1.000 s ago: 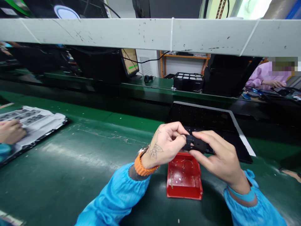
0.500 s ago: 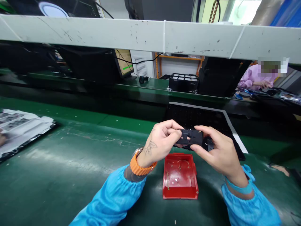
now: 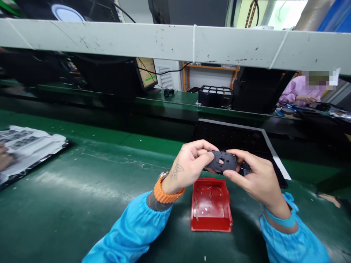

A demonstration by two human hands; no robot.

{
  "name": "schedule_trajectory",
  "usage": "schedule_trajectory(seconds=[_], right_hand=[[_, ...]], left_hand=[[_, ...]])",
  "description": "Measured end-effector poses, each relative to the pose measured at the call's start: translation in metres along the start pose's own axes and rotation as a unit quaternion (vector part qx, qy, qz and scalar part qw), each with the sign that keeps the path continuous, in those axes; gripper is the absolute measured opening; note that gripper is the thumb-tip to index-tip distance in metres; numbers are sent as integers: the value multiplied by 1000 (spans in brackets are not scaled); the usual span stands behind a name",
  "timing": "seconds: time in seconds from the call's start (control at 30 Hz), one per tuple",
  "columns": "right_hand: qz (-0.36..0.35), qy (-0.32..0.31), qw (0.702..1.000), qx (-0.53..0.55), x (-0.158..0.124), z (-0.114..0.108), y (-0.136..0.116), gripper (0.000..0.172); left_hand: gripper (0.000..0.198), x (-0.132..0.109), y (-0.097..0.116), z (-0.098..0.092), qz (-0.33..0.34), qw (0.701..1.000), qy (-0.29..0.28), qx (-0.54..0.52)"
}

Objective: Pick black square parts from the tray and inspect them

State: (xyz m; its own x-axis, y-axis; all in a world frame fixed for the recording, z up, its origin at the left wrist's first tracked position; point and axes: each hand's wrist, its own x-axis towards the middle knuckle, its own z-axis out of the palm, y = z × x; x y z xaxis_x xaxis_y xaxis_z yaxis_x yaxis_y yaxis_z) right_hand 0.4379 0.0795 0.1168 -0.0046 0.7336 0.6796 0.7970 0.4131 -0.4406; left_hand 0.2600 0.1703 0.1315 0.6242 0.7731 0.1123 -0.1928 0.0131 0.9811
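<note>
My left hand and my right hand hold a small flat black plastic part between them, above a red tray. Left thumb and fingers pinch the part's left edge. Right thumb and fingers grip its right side. A second small dark piece shows in the right hand's fingers. The red tray lies on the green belt and holds a few small scraps. Both arms wear blue sleeves, and an orange watch band is on my left wrist.
A black perforated panel with a white border lies just beyond my hands. At far left a board with white printed sheets lies under another person's hand. A white beam crosses overhead. Another person in pink sits at back right.
The black part has turned flatter toward me and both hands have drawn closer on it. The view has shifted slightly; the tray stays put.
</note>
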Motion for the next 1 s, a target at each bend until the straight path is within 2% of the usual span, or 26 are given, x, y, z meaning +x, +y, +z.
schedule_trajectory(seconds=[0.33, 0.43, 0.5, 0.6, 0.67, 0.77, 0.87, 1.0], right_hand=[[16, 8, 1000, 3, 0, 0, -3, 24], [24, -18, 999, 12, 1, 0, -3, 20], [27, -29, 999, 26, 2, -1, -3, 17], [55, -26, 997, 38, 3, -1, -2, 17], [85, -35, 995, 39, 2, -2, -2, 15], [126, -90, 986, 56, 2, -4, -2, 15], [157, -150, 973, 82, 3, -7, -2, 15], [179, -185, 961, 96, 4, -8, 0, 15]], left_hand=[[27, -1, -1, 2, 1, 1000, -8, -6], [18, -3, -3, 4, 42, 994, 25, 94], [9, -4, -6, 5, 112, 966, 29, 232], [18, -6, -10, 6, 194, 903, -21, 383], [28, -7, -13, 8, 197, 889, -53, 409], [40, -8, -14, 9, 182, 886, -75, 419], [42, -9, -15, 9, 194, 873, -93, 437], [45, -10, -17, 8, 222, 840, -116, 482]])
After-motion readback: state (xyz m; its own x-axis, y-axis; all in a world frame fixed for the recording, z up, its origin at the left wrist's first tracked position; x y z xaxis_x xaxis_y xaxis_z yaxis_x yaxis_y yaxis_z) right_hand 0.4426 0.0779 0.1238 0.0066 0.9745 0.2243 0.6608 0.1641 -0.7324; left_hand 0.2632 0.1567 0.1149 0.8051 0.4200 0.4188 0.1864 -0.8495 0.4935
